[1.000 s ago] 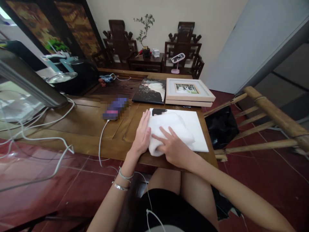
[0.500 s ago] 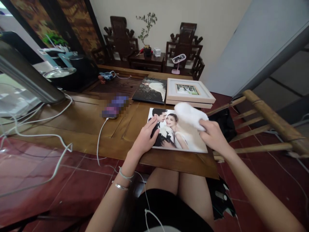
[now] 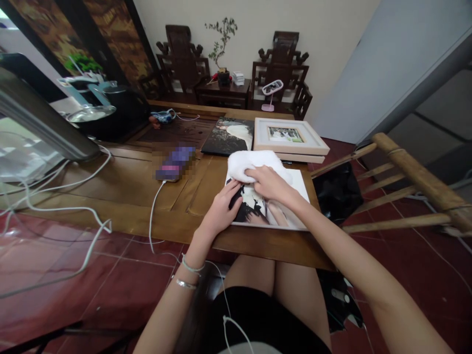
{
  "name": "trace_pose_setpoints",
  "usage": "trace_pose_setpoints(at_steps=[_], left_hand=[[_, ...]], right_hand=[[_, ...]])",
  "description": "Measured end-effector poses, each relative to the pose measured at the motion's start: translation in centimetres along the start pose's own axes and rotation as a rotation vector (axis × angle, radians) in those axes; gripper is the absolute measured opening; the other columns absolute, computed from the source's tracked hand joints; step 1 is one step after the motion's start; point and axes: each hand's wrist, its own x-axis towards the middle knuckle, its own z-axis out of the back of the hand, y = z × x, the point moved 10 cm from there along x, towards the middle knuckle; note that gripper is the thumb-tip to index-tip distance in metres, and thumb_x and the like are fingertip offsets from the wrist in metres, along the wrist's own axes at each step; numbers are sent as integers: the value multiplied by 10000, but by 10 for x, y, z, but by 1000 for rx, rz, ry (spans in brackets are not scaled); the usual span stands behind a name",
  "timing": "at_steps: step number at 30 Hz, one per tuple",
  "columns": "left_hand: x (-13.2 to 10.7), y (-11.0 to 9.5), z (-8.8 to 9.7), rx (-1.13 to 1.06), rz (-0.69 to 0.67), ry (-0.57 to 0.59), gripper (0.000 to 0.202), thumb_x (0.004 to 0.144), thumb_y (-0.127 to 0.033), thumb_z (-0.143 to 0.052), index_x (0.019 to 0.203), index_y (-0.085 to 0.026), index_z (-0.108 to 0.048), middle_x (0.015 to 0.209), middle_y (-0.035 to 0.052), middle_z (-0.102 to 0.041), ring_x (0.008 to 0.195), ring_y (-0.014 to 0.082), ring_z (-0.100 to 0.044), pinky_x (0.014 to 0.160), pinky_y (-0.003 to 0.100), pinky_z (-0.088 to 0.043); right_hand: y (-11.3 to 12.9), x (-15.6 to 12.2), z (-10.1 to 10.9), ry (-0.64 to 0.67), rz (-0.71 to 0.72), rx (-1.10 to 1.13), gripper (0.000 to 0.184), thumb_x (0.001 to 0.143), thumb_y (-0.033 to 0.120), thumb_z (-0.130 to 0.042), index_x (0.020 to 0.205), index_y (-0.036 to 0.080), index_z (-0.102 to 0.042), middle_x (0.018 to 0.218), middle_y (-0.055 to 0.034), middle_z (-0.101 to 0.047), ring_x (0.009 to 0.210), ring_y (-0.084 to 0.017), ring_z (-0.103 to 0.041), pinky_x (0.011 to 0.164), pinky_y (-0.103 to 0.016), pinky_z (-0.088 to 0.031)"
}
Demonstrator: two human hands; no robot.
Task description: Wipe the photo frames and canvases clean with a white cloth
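Note:
A photo panel [image 3: 300, 189] with a picture of a couple lies flat near the front edge of the wooden table [image 3: 173, 201]. My left hand [image 3: 221, 209] rests on its left edge with the fingers stretched out. My right hand [image 3: 271, 183] is closed on a white cloth [image 3: 254, 162], which lies on the upper left of the panel and hides the top of the picture. Behind it are a dark photo panel [image 3: 228, 135] and a white picture frame [image 3: 313, 140] stacked on another one.
A phone [image 3: 175, 164] on a white charging cable [image 3: 151, 221] lies left of the panel. Pots [image 3: 92, 113] and more cables stand farther left. A bamboo chair [image 3: 416, 177] is at the right of the table. A small mirror [image 3: 272, 91] stands behind.
My right hand has swept the white cloth leftward across the panel, from its upper right to its upper left. My left hand has stayed in place.

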Motion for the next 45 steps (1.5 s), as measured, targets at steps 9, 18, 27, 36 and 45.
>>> trace_pose_setpoints(at_steps=[9,18,27,36,45], left_hand=[[0,0,1,-3,3,-2,422,919,-266,-477,1314,-124,-521,1409,156,-487,1346,245,-411,1130,468,-323],[-1,0,2,18,-14,-26,411,918,-279,-479,1300,-140,-538,1404,153,-495,1334,256,-428,1119,490,-337],[1,0,2,41,-17,4,410,913,-294,-486,1286,-136,-550,1396,156,-502,1329,261,-434,1116,485,-345],[1,2,2,36,-15,22,415,917,-312,-483,1297,-158,-544,1406,144,-494,1331,265,-431,1114,487,-342],[1,3,2,47,-18,0,407,919,-306,-476,1291,-157,-548,1396,142,-506,1327,255,-437,1112,486,-349]], right_hand=[[-87,-80,13,-101,-186,-90,422,659,15,-378,974,108,-644,988,-163,-699,961,-310,-624,876,-425,-434],[5,-184,9,-69,46,46,359,582,-52,-387,710,177,-631,1369,-132,-527,1354,-299,-355,1098,-572,-304],[6,-177,15,9,74,82,386,567,-30,-391,754,196,-643,1338,-110,-561,1316,-253,-426,1088,-490,-345],[-101,-76,23,-59,-129,-4,345,624,68,-395,853,173,-631,809,-79,-665,818,-249,-617,722,-304,-440],[-55,-129,8,-181,-76,-30,363,641,15,-396,867,125,-658,1250,-205,-599,1230,-339,-501,972,-525,-423]])
